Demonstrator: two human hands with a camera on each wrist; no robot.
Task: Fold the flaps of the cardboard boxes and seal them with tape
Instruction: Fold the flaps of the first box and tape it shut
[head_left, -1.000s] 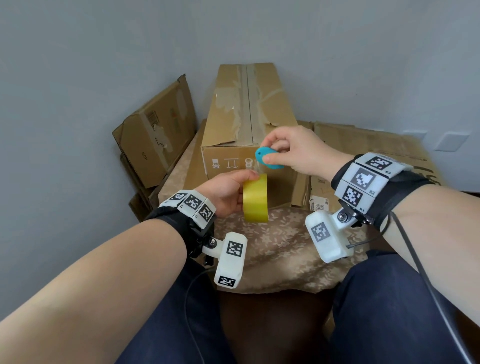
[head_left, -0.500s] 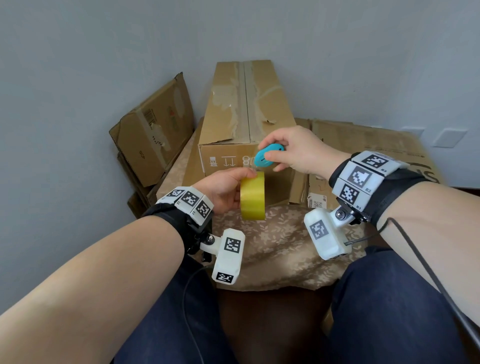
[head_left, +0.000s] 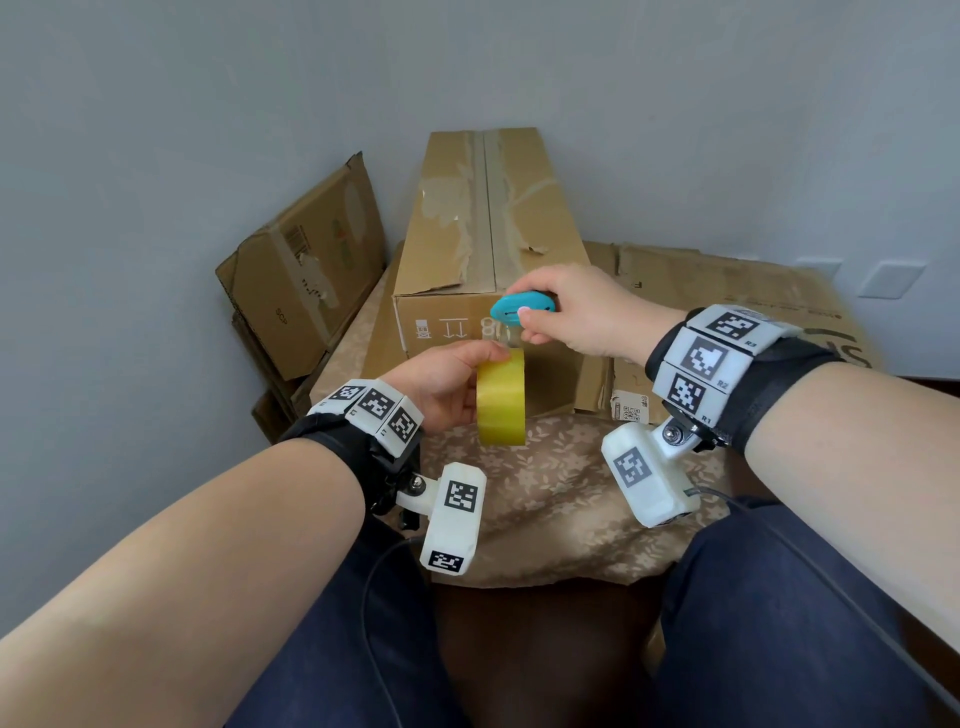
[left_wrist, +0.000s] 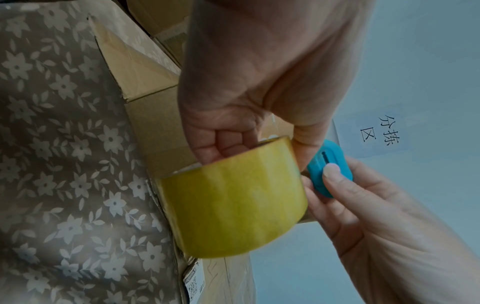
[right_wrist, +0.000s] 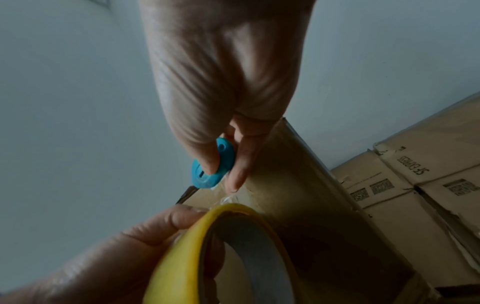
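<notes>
My left hand (head_left: 447, 387) grips a yellow roll of tape (head_left: 501, 397), fingers curled through its core and thumb on its top edge; the roll (left_wrist: 233, 207) stands on edge in front of a long cardboard box (head_left: 488, 223). My right hand (head_left: 566, 312) pinches a small blue cutter (head_left: 522, 310) just above the roll, at the box's near top edge. The cutter (right_wrist: 210, 168) shows between thumb and forefinger, with a short clear strip of tape (right_wrist: 228, 198) running from the roll (right_wrist: 221, 255) up to it. The box's top flaps lie flat with old tape along the seam.
A flattened box (head_left: 306, 265) leans on the wall at the left. More flat cardboard (head_left: 727, 291) lies to the right of the long box. A floral cloth (head_left: 550, 499) covers the surface between my knees (head_left: 779, 623) and the box.
The right hand with the blue cutter has tilted and shifted slightly right above the roll. The left hand and the roll have stayed almost in place.
</notes>
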